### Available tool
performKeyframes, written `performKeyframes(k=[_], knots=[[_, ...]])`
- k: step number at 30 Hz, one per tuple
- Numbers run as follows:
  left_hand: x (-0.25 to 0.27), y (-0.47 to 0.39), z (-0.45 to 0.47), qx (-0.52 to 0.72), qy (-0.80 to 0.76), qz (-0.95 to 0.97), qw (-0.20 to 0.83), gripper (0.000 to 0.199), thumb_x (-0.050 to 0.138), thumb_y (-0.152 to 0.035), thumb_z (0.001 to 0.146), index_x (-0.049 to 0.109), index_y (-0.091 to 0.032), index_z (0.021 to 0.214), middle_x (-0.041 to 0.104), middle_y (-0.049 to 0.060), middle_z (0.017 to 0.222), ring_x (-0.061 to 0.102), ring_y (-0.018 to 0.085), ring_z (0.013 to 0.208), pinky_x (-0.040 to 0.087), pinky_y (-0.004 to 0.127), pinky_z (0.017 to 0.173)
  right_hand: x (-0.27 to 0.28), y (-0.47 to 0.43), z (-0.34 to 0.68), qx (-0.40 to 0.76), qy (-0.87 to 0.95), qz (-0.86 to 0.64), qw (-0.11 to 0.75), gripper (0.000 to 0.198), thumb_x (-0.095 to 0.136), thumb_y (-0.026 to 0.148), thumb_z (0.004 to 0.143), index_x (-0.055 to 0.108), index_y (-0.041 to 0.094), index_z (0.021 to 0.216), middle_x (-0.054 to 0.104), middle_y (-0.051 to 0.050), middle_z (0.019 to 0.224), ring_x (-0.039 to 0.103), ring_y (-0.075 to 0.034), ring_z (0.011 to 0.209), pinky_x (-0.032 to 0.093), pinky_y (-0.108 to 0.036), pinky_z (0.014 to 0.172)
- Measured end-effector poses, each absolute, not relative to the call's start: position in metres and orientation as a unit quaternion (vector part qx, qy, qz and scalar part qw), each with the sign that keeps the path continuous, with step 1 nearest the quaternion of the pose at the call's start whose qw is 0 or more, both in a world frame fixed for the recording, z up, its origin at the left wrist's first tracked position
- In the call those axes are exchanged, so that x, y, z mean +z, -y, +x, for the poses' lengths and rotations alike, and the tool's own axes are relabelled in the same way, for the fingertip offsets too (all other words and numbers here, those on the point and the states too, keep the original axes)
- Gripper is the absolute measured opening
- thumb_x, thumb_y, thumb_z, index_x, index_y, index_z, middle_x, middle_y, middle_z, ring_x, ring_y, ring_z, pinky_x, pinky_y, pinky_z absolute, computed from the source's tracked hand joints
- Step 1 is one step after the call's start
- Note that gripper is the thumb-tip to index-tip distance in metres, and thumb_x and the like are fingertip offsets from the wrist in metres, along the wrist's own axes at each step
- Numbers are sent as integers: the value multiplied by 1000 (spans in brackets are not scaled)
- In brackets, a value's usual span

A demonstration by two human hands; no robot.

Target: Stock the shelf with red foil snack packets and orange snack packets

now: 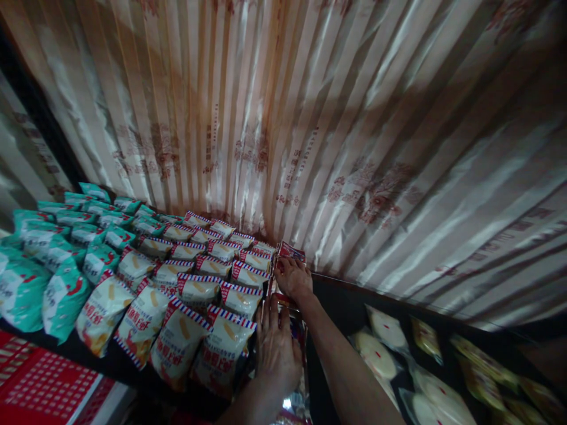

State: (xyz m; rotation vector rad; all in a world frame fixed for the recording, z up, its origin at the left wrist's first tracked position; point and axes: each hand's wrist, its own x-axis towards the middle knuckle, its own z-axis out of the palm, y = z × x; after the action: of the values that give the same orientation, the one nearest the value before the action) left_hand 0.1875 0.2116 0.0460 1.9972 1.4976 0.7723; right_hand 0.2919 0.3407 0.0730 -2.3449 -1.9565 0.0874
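while partly covered, lined up in a narrow row just right of cream-white snack bags with red-and-blue striped edges [179,348]: shiny dark-red and blue plastic packets [291,252]. over the far end, right hand [295,278], fingers bent onto a packet; cannot tell whether closed on it. nearer, left hand [278,348], fingers straight and slightly spread, laid flat on the row. farther left: teal bags [66,295]. at right, on black table [343,313]: round white goods in clear wrap [376,354], small gold packets [426,338].
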Motion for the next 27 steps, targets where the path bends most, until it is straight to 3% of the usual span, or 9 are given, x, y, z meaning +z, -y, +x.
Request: performKeyframes(k=[8,19,27], knots=[[40,-212,190,281,-563,741,234,61,51,-19,73,46,-16,134,32,12,149,23,31,138,18,51,113,75,-345,290,26,657,-753,14,48,36,45,86,51,26,127,48,-3,138,33,-29,130,24,-45,103],[51,-205,189,281,-553,740,258,55,58,-32,77,51,-17,130,37,11,146,25,31,137,16,48,115,70,-336,295,15,684,-729,9,46,35,44,88,46,31,130,39,3,146,23,-24,136,18,-43,107],[48,-206,187,291,-554,746,228,52,55,-25,77,53,-17,129,38,11,145,29,32,135,20,52,113,77,-331,291,18,679,-734,1,50,32,48,90,42,29,136,26,-2,153,18,-25,139,14,-44,109]])
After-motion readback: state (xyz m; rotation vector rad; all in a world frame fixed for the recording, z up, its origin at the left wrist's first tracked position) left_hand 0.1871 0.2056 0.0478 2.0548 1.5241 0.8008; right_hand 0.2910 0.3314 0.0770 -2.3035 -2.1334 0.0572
